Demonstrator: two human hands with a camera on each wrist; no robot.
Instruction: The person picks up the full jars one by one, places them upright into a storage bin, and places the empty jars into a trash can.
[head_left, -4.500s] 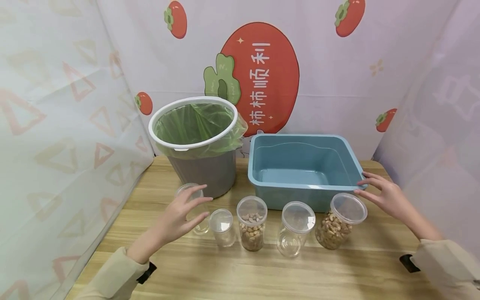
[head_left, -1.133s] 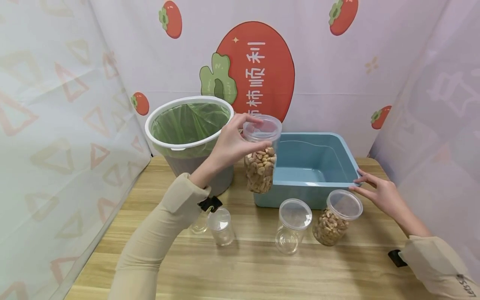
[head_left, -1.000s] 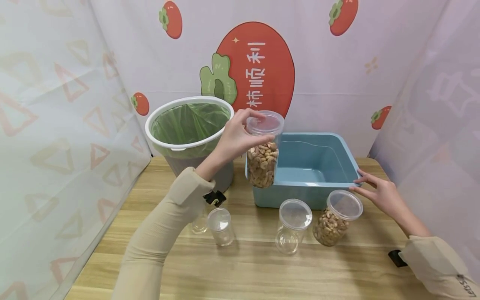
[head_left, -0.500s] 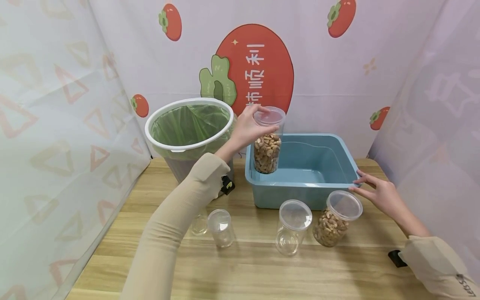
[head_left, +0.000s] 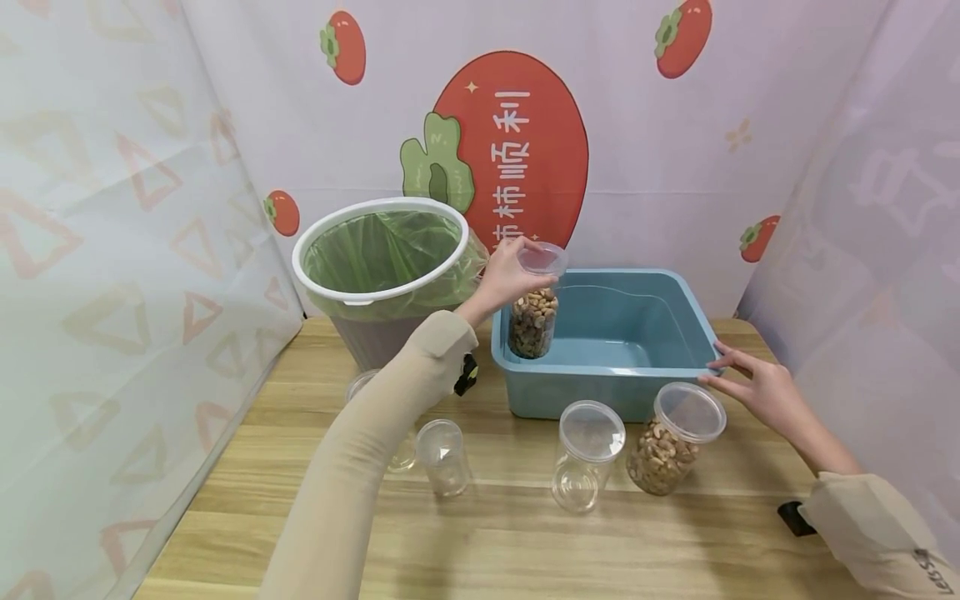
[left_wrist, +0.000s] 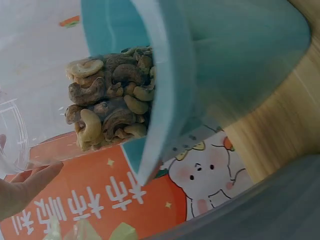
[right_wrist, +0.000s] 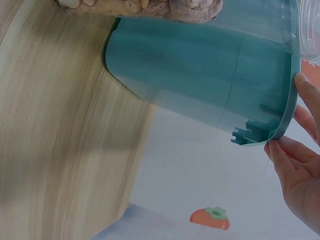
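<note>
Blue plastic makes up the tub (head_left: 585, 396) at the back of the wooden table (head_left: 487, 542), and a jar of cashews (head_left: 533, 327) stands nearly upright inside its left end. The person's left hand (head_left: 508, 277) has that jar by the top, thumb on the near side and fingers on the far side of the clear lid, spread just as wide as the lid needs. From the left wrist, the nuts' lower part dips behind the tub's rim; I can't tell whether the jar's base touches the floor of the tub.

The right hand (head_left: 763, 390) pinches the rim at the tub's right front corner, thumb and fingertips closed on the edge.

Just in front of that corner is a second cashew jar (head_left: 662, 457), lidded, with a tall clear jar (head_left: 587, 458) beside it. Further left come a small clear jar (head_left: 444, 460) and another clear jar (head_left: 402, 455), the latter partly hidden by the left sleeve (head_left: 360, 467). Behind them, near the tub, a grey bin (head_left: 367, 342) wears a green liner (head_left: 386, 250), and persimmons brighten the cloth backdrop (head_left: 645, 158)
</note>
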